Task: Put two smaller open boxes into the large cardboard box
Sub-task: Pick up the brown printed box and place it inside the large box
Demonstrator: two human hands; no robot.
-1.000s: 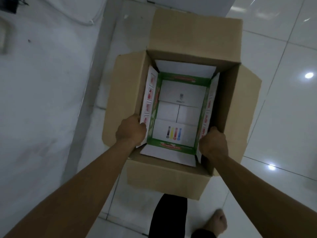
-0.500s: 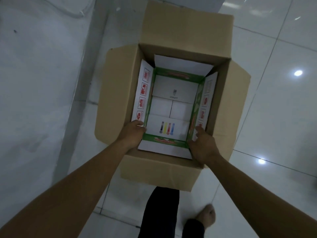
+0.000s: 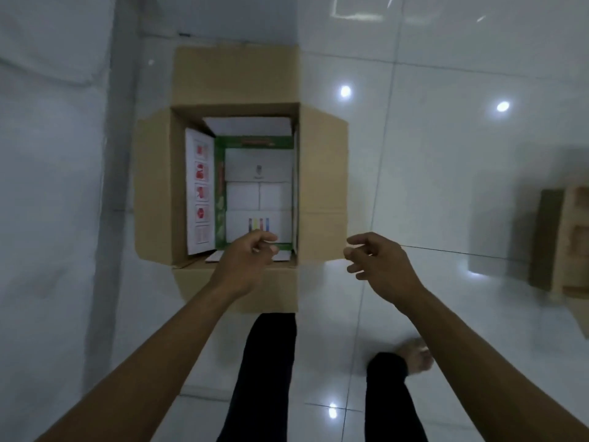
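The large cardboard box (image 3: 322, 186) stands open on the floor, all flaps spread. Inside it sits a smaller open box (image 3: 258, 199), white inside with green walls and white flaps printed with red pictures. My left hand (image 3: 245, 266) hovers over the large box's near edge, fingers loosely curled, holding nothing. My right hand (image 3: 376, 263) hangs to the right of the box, just off its right flap, fingers apart and empty. At the right edge of the view lies another brown cardboard box (image 3: 564, 244), partly cut off.
The floor is glossy white tile with light reflections. A pale wall or panel runs along the left side. My legs in dark trousers (image 3: 264, 371) and a bare foot (image 3: 414, 358) stand just in front of the large box.
Both hands let go of the smaller box, which now rests inside the large box, and pulled back. The right hand moved out to the right. My view swung right, revealing another box.
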